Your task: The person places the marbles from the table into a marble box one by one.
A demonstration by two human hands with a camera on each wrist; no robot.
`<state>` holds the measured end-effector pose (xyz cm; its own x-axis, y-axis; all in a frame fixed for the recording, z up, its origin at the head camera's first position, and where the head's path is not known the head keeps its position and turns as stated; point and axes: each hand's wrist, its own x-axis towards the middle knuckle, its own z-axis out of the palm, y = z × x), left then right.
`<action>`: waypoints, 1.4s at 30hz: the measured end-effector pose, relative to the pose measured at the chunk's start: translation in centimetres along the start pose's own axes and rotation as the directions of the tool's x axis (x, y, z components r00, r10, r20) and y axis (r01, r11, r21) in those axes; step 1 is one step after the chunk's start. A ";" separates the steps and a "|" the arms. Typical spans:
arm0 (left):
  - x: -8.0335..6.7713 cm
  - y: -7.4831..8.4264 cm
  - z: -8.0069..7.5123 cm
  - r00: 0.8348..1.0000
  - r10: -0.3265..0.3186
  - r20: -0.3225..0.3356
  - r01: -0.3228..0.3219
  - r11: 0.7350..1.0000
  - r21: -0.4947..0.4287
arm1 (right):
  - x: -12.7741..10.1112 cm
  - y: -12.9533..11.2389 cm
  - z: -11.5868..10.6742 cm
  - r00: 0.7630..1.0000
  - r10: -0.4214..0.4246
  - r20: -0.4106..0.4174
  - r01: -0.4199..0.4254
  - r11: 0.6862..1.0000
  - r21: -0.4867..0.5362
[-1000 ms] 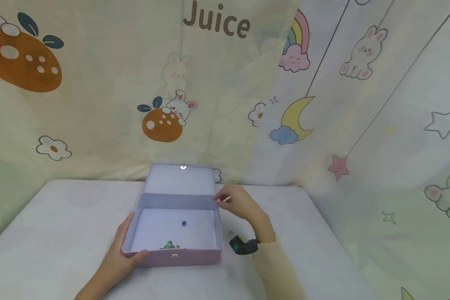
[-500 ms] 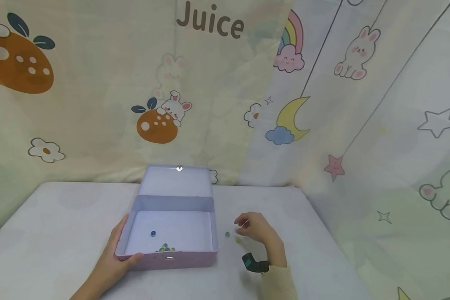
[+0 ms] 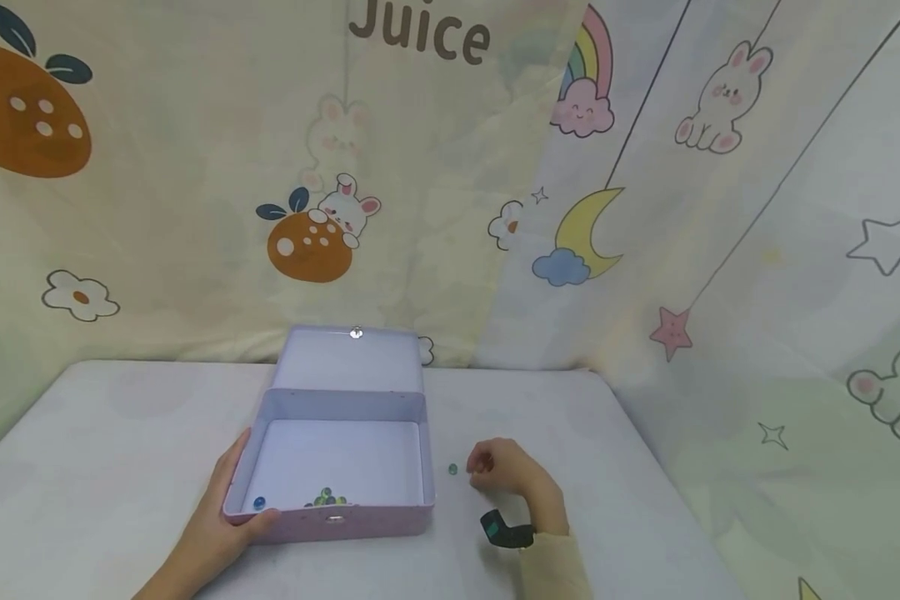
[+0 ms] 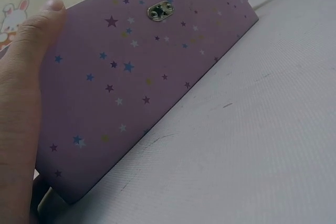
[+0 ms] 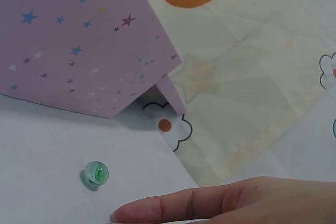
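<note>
A lilac hinged tin box (image 3: 390, 523), printed with stars, stands with its lid (image 3: 356, 362) raised. My left hand (image 3: 221, 508) grips its front left corner, thumb along the front rim and fingers on the side. Inside, a blue marble (image 3: 259, 503) lies near that corner and a cluster of green and yellow marbles (image 3: 326, 498) lies by the front wall. Right of the box, my right hand (image 3: 506, 467) reaches down to the table, fingertips near a green marble (image 5: 97, 173). A yellow-green marble at those fingertips is hidden; I cannot tell whether they pinch it.
The box rests on a white-covered table (image 3: 127, 450). Behind the table hangs a printed cloth (image 3: 195, 208) with rabbits, oranges and stars. A black wrist camera (image 3: 506, 530) sits on my right wrist. A metal clasp plate (image 4: 160, 10) is on the box front.
My right hand has moved from the box's right rim down to the table, covering the yellow-green marble. The blue marble has rolled left and forward inside the box. My left hand keeps its grip.
</note>
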<state>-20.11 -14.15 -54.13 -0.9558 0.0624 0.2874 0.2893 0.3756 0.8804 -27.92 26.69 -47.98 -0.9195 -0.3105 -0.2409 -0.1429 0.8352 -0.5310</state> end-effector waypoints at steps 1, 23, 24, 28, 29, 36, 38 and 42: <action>0.0 0.0 -0.1 1.000 0.003 -0.001 -0.003 1.000 -0.001 | 0.1 -0.1 0.0 1.000 0.005 -0.006 -0.005 1.000 -0.005; -0.2 -0.2 -0.7 0.999 0.037 -0.033 -0.038 0.999 -0.029 | 0.9 -2.0 0.5 0.994 -0.067 -0.092 0.059 0.995 -0.080; -0.2 -0.2 -0.7 0.999 0.039 -0.034 -0.040 0.999 -0.030 | 0.9 -2.2 0.4 0.992 -0.081 -0.093 0.073 0.993 -0.090; -0.2 -0.2 -0.4 0.998 0.046 -0.032 -0.047 0.998 -0.039 | 0.8 -3.2 -0.6 0.986 -0.130 -0.104 0.116 0.985 -0.126; -0.2 -0.2 -0.3 0.999 0.043 -0.028 -0.044 0.998 -0.042 | 0.8 -3.5 -1.0 0.986 -0.132 -0.105 0.117 0.984 -0.135; -0.1 -0.5 -0.1 0.999 0.034 -0.027 -0.034 0.999 -0.032 | 1.9 -7.2 -3.5 0.965 -0.226 -0.130 0.199 0.961 -0.195; -0.1 -0.4 -0.1 0.999 0.037 -0.028 -0.038 0.999 -0.029 | 2.6 -8.5 -3.7 0.953 -0.282 -0.109 0.255 0.944 -0.211; 0.1 -0.2 -0.1 0.998 0.055 -0.040 -0.056 0.998 -0.031 | 4.3 -10.8 -3.4 0.921 -0.389 -0.016 0.372 0.893 -0.255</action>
<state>-20.24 -14.34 -54.25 -0.9356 0.0459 0.3502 0.3440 0.3426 0.8742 -31.56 17.89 -40.51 -0.7974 -0.6034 -0.0026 -0.5630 0.7456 -0.3565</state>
